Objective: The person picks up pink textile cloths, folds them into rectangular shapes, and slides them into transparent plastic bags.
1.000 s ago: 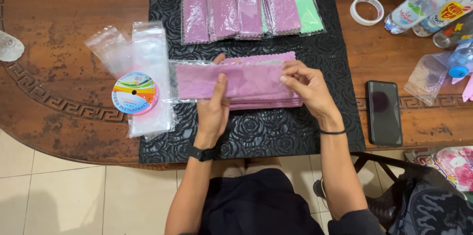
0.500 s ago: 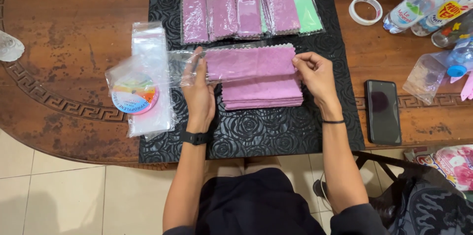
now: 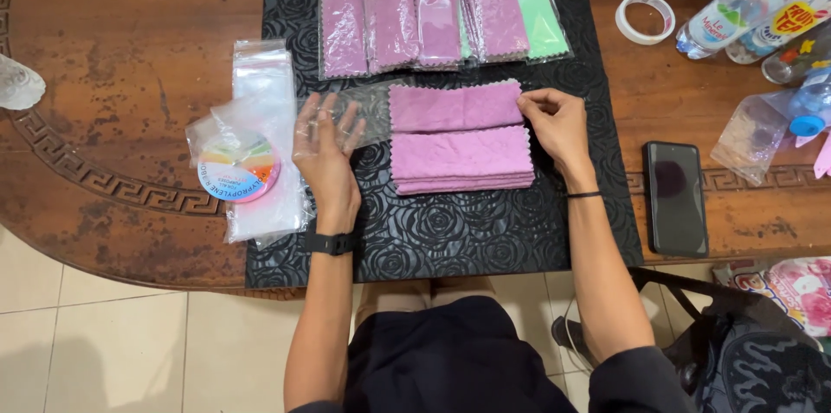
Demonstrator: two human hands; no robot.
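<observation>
Packets of clear plastic sleeves (image 3: 260, 132) lie toward the wooden desk's (image 3: 112, 49) left edge. Left hand (image 3: 325, 153), fingers spread, holds a transparent sleeve (image 3: 363, 110) open; right hand (image 3: 558, 123) pinches a folded pink scalloped cloth (image 3: 454, 106) partly inside it. Bagged cloths (image 3: 433, 10) line the far edge; an unbagged pink stack (image 3: 461, 162) remains.

home, carved wooden table (image 3: 104, 179), tiled floor (image 3: 130, 352)
</observation>
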